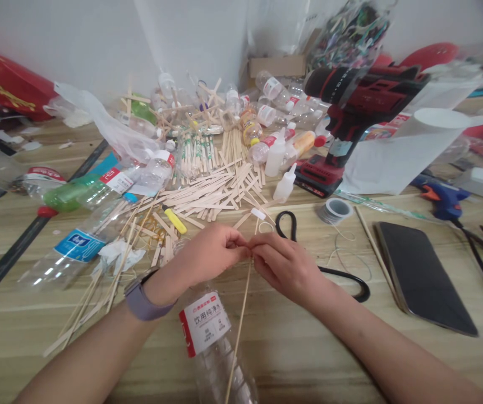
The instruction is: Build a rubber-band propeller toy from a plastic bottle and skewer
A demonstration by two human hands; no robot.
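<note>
My left hand [207,252] and my right hand [285,264] meet fingertip to fingertip, both closed in a pinch. A thin wooden stick [241,320] runs through this pinch, slanting from the bottom edge to just above the fingers. Whether a thread or band is pinched with it is hidden. Below my hands a clear plastic bottle [224,359] with a red and white label lies under the stick. Black-handled scissors [286,225] lie partly covered by my right hand. A small pale loop [266,226] shows just beyond my fingertips.
Flat wooden sticks [211,193] are heaped ahead, with several bottles behind. A red cordless drill [346,118] stands at back right. A tape roll [337,210], a phone [422,275] and a blue glue gun [445,196] lie right. A yellow highlighter [174,219] lies left of centre.
</note>
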